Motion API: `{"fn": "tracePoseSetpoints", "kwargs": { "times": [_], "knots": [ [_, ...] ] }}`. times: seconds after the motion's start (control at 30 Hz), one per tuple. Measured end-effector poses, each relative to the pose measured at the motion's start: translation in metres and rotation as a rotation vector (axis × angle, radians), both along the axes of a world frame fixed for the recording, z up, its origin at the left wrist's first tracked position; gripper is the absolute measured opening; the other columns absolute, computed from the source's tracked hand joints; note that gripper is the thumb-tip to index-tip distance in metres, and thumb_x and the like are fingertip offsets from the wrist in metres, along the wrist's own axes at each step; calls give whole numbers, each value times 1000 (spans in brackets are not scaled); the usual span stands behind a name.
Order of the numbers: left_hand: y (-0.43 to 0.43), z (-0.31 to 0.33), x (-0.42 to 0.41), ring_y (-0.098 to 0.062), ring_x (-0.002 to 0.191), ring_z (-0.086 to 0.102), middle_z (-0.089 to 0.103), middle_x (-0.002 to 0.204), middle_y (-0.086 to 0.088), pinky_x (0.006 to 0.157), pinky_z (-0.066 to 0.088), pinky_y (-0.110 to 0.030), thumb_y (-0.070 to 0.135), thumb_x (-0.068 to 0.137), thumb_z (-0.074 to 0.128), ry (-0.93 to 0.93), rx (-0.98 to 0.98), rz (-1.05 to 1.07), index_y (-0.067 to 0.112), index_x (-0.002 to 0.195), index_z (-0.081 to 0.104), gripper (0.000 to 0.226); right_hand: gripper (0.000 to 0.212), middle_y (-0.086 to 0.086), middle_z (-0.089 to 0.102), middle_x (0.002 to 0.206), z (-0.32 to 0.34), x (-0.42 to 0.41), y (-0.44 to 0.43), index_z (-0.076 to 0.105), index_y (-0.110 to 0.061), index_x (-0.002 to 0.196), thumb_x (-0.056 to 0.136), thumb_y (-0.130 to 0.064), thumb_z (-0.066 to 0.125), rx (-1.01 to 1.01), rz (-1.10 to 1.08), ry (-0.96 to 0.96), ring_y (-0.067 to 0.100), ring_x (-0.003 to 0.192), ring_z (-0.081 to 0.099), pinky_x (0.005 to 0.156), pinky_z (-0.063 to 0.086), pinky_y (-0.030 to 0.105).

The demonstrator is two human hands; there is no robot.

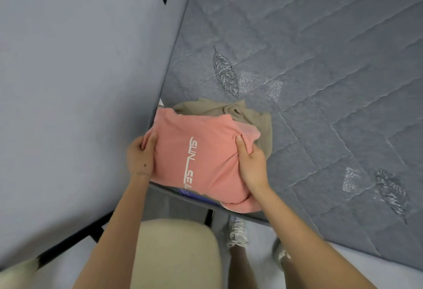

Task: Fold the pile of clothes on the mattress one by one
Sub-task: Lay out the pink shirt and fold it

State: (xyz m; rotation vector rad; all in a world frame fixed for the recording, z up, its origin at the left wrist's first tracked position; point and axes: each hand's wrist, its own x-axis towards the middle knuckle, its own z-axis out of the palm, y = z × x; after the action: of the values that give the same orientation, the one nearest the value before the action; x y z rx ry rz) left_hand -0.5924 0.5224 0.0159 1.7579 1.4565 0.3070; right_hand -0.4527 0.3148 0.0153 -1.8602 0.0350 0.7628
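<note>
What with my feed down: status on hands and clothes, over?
Left hand and right hand grip folded pink shirt. Shirt over beige garment at mattress corner. Nothing in the way.

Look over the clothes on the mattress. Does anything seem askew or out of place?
Yes. The beige garment, partly covered by the pink shirt, lies crumpled rather than folded, and the shirt's near end reaches past the edge of the mattress.

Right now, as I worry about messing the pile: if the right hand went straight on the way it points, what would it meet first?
Likely the beige garment bunched just beyond the pink T-shirt that the right hand grips; how high it lies is unclear.
</note>
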Motion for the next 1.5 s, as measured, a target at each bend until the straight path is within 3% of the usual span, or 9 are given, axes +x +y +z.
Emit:
{"fn": "tracePoseSetpoints", "kwargs": {
  "times": [0.17, 0.3, 0.37, 0.47, 0.53, 0.63, 0.83, 1.2, 1.5],
  "knots": [
    [-3, -45, -13, -12, 56, 37, 43, 58, 2, 51, 30, -25, 32, 94, 59, 108, -57, -87, 13, 62, 45, 39, 40, -12, 64, 84, -48, -6, -6, 68, -19, 117, 93, -49, 54, -182, -2, 63, 13, 90, 60, 78, 43, 28],
    [-4, -48, -10, -16, 59, 41, 44, 60, 4, 54, 32, -26, 36, 93, 58, 142, -15, -75, 19, 64, 43, 37, 32, -9, 58, 66, -50, -5, -6, 57, -20, 73, 91, -47, 59, -228, -6, 27, 16, 73, 57, 67, 38, 29],
    [-8, -38, -9, -27, 82, 54, 58, 85, -5, 71, 43, -35, 38, 93, 57, 169, 8, -91, 12, 90, 56, 26, 31, -6, 58, 67, -41, -3, -8, 51, -21, 69, 90, -42, 62, -236, 11, -9, 19, 72, 57, 66, 39, 31],
    [-20, -11, -5, -35, 120, 45, 47, 132, -17, 103, 36, -48, 45, 89, 60, 258, 170, -222, 11, 137, 44, 60, 34, -2, 67, 103, -18, 5, -19, 60, -23, 113, 86, -44, 66, -226, 76, -99, 19, 98, 61, 85, 48, 37],
    [-33, 14, 3, -34, 133, 33, 36, 145, -16, 113, 20, -47, 61, 84, 48, 374, 277, -381, 13, 145, 35, 79, 67, 0, 55, 130, 3, 12, -32, 42, -28, 140, 84, -57, 63, -337, 167, -172, 22, 120, 48, 101, 41, 43],
    [-65, 46, 23, -29, 146, 13, 16, 159, -10, 118, -1, -42, 67, 80, 29, 518, 302, -622, 16, 152, 19, 89, 75, 4, 39, 146, 38, 23, -59, 31, -29, 148, 85, -64, 55, -541, 313, -313, 29, 136, 31, 109, 30, 49],
    [-145, 94, 68, -30, 147, -1, 1, 161, -5, 116, -3, -50, 57, 93, 38, 578, 381, -936, 29, 153, 11, 71, 77, 3, 10, 162, 98, 46, -132, 19, -34, 152, 88, -68, 42, -771, 545, -362, 30, 149, -2, 118, 6, 55],
    [-326, 157, 131, -26, 148, -1, 5, 162, -3, 117, 9, -55, 60, 91, 44, 342, 439, -1019, 31, 152, 18, 72, 80, 2, 5, 162, 180, 66, -332, 10, -35, 153, 88, -68, 43, -838, 442, -436, 29, 149, -4, 117, 7, 54],
    [-475, 200, 191, -28, 148, 2, 5, 162, -2, 116, -2, -54, 64, 89, 43, 288, 525, -1151, 30, 152, 19, 75, 83, 0, 4, 162, 231, 91, -471, 7, -37, 153, 86, -69, 44, -905, 256, -429, 29, 148, 0, 116, 14, 53]
  ]
}}
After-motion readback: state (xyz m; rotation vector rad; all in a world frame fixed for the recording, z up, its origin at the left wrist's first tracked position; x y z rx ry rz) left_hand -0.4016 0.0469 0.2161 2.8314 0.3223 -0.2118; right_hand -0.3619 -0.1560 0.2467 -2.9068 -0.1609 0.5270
